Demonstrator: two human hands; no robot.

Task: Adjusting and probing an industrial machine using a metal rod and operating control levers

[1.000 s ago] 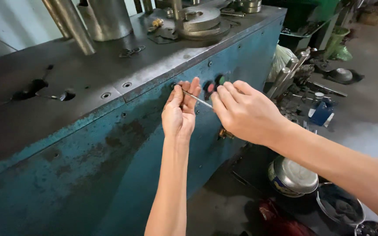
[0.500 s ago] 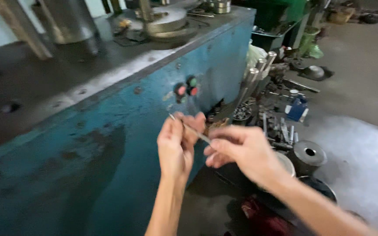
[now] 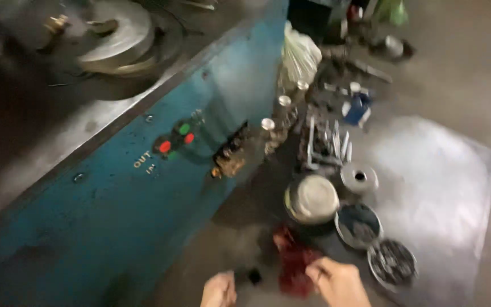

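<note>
Low at the six o'clock edge of the head view, both hands are only partly in frame. Left hand (image 3: 219, 290): fingers curled in, whether on anything I cannot tell. Right hand (image 3: 338, 281): fingers bent and together, touching the crumpled dark red rag (image 3: 292, 262) on the floor; grip not resolvable through blur.

Surroundings, clock directions from the right hand:
- 12 o'clock, just beyond the rag: dented round steel bowl (image 3: 311, 198), turned mouth-down.
- 1 o'clock: round dark tin of blackish contents (image 3: 358, 225); 3 o'clock, near: second round tin of small dark parts (image 3: 392, 262).
- Beyond the bowl: short grey metal ring with a centre hole (image 3: 359, 177), then a cluster of upright bright metal rods (image 3: 328, 145).
- Farther at 12 o'clock: blue-and-white canister-like object (image 3: 356, 108); crumpled translucent pale plastic bag (image 3: 299, 54) against the machine's corner.
- 2 o'clock: pale worn sheet lying flat on the floor (image 3: 433, 187).
- 10 to 11 o'clock: large blue-painted steel machine body (image 3: 92, 227), paint scuffed. It walls off the whole left side.

Markings: on the blue face, red, green and red round push-buttons (image 3: 175, 139) in a tight group, small white lettering just below-left. On the machine top, heavy round grey steel disc (image 3: 115, 37).
</note>
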